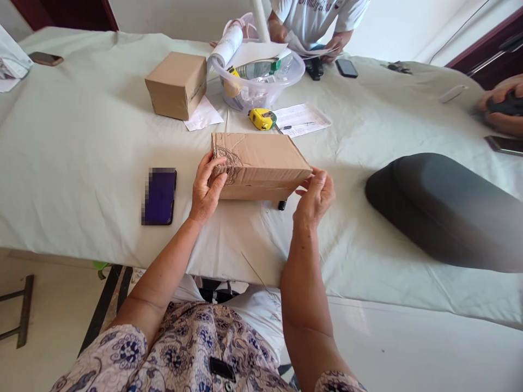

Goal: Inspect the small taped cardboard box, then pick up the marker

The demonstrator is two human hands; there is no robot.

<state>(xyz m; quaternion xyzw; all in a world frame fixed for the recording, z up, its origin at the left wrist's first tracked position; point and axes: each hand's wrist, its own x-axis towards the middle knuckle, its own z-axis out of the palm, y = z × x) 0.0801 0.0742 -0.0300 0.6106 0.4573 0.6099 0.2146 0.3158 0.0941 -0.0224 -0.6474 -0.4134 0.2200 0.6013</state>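
At frame centre, a flat cardboard box lies on the worktop, long axis left to right. The left hand grips its scribbled left end; the right hand pinches its right corner.

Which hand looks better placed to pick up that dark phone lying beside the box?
Probably the left hand. It grips the flat brown cardboard box at the end nearest the dark rectangular phone, while the right hand is at the far corner.
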